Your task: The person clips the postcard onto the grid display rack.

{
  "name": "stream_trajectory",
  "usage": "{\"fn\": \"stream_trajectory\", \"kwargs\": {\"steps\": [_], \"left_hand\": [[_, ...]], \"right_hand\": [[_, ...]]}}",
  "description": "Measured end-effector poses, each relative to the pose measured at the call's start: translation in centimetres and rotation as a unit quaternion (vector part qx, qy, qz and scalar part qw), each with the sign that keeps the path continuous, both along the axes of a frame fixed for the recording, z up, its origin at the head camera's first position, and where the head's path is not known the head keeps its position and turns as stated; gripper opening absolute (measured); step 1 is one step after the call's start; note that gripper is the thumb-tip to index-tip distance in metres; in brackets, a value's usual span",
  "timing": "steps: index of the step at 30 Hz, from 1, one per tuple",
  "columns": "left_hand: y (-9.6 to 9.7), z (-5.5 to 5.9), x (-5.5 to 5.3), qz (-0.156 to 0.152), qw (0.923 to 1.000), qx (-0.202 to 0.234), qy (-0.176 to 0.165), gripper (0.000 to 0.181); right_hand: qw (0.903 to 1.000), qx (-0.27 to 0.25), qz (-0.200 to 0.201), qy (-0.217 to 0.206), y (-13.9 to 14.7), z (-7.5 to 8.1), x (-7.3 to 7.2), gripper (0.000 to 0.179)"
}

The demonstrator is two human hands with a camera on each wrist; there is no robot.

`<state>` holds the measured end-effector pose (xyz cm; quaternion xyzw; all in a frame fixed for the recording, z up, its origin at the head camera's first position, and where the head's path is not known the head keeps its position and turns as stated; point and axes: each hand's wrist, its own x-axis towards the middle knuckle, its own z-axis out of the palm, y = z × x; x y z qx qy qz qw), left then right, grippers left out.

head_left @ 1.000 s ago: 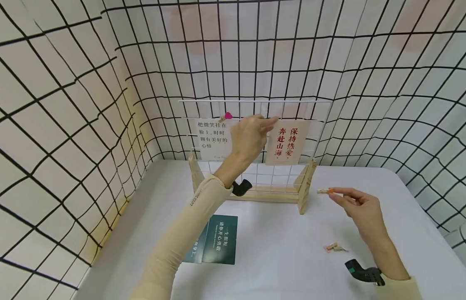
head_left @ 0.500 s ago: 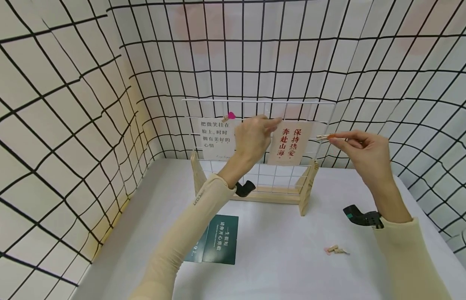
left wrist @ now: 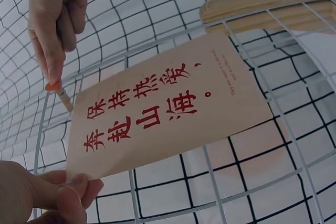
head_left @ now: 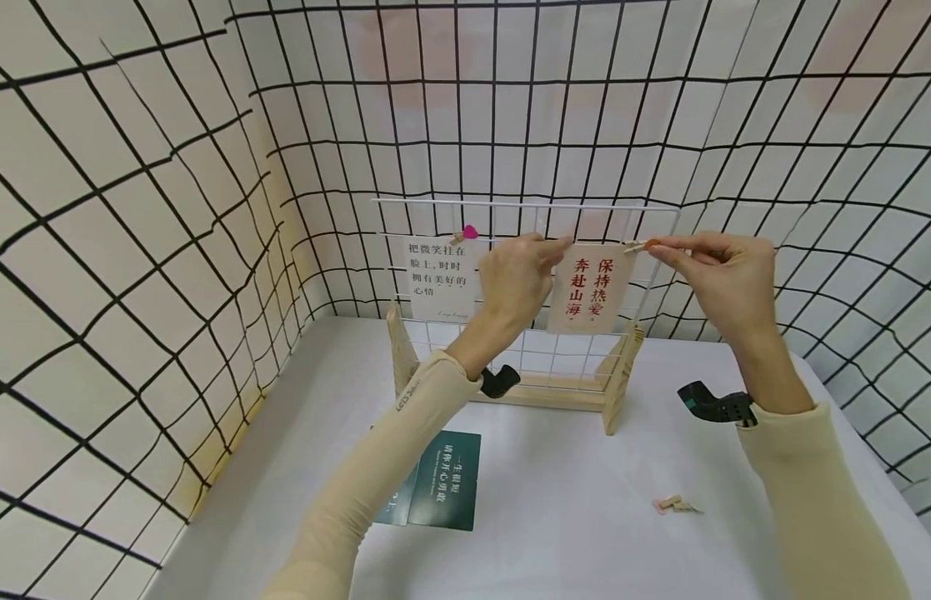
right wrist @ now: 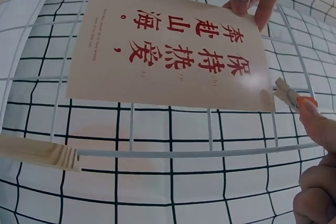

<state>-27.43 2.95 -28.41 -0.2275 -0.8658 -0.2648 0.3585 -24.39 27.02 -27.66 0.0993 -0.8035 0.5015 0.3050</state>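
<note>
My left hand (head_left: 516,279) pinches the upper left corner of a pale pink card (head_left: 591,287) with red characters, holding it against the white wire grid rack (head_left: 540,348). My right hand (head_left: 735,279) pinches a small wooden clothespin (right wrist: 286,94) by its orange end. The clothespin's tip points at the card's upper right corner; a narrow gap shows between them in the right wrist view. To the left on the rack hangs a white card (head_left: 442,287) with black characters, under a clothespin with a pink heart (head_left: 468,232).
Several small clothespins (head_left: 677,505) lie at the right of the white table (head_left: 570,500). Dark green cards (head_left: 446,483) lie at the front left, partly behind my left sleeve. The rack stands on wooden feet (head_left: 621,379); black grid panels (head_left: 503,117) surround the table.
My right hand has risen from above the table to the pink card's upper right corner, bringing the clothespin with it. My left hand stays at the card's other top corner.
</note>
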Motion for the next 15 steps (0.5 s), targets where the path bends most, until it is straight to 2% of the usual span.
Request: {"fn": "stream_trajectory", "kwargs": {"steps": [7,15], "left_hand": [[0.4,0.0,0.1,0.020,0.9998,-0.007,-0.001,0.031],[0.6,-0.1,0.3,0.035,0.9994,-0.006,0.004,0.028]], "right_hand": [[0.9991,0.040,-0.008,0.009,-0.3,0.7,-0.2,0.020],[0.9951,0.095,-0.025,-0.006,-0.6,1.3,-0.5,0.019]]}}
